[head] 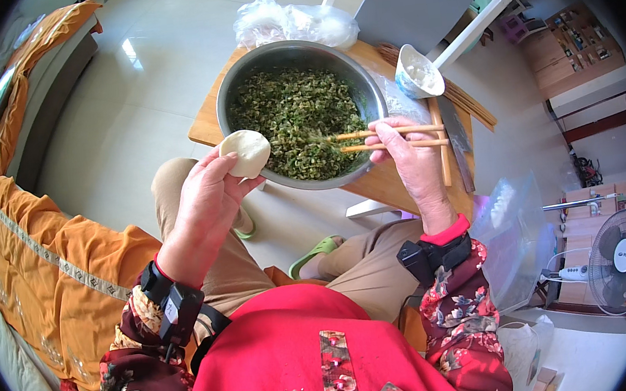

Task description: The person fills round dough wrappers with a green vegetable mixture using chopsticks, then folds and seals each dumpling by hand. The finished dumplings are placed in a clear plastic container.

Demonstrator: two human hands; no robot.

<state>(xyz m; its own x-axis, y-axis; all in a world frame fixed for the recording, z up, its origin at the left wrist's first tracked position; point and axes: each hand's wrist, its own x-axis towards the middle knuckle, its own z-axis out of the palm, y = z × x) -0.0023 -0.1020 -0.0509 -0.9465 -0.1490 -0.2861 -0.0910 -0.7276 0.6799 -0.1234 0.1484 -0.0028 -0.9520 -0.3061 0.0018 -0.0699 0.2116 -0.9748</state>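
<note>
My left hand [207, 192] holds a round, flat dough wrapper [245, 154] by its edge, at the near left rim of a large metal bowl [224, 70]. The bowl contains chopped green filling [293, 117], heaped across its inside. Between the thumb and fingers of my right hand [406, 154] is a pair of wooden chopsticks [361, 135]. Their tips point left and reach over the filling at its right side; whether they touch it is hard to tell.
The bowl stands on a wooden table [207, 118]. Behind it lies a clear plastic bag [295, 23]. To the right are a small bowl of white powder [419, 72], a knife [456, 140], a rolling pin [446, 164] and several sticks [469, 102]. A fan [623, 257] stands far right.
</note>
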